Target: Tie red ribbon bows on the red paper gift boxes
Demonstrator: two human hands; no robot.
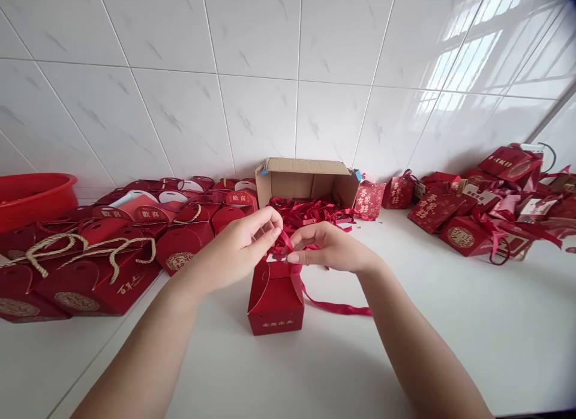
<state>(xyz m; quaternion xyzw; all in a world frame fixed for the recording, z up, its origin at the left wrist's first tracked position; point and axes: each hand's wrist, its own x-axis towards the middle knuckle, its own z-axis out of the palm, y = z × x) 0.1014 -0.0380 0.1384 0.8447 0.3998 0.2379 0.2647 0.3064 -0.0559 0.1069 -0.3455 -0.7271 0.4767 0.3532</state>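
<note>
A small red gift box [276, 305] with gold lettering stands upright on the white table, its curved top flaps raised. Just above it, a red ribbon [335, 307] runs up from the flaps, and its loose end trails to the right across the table. My left hand [258, 236] pinches the ribbon between thumb and forefinger. Close beside it, my right hand [326, 248] also pinches the ribbon, over the back right of the box top. My fingers partly hide where the ribbon meets the flaps.
Behind the box, an open cardboard carton [308, 165] lies against the tiled wall, red ribbons [310, 210] spilling out. Several larger red boxes [108, 281] with cord handles crowd the left, near a red basin [40, 194]. More small red boxes [465, 234] are heaped at right.
</note>
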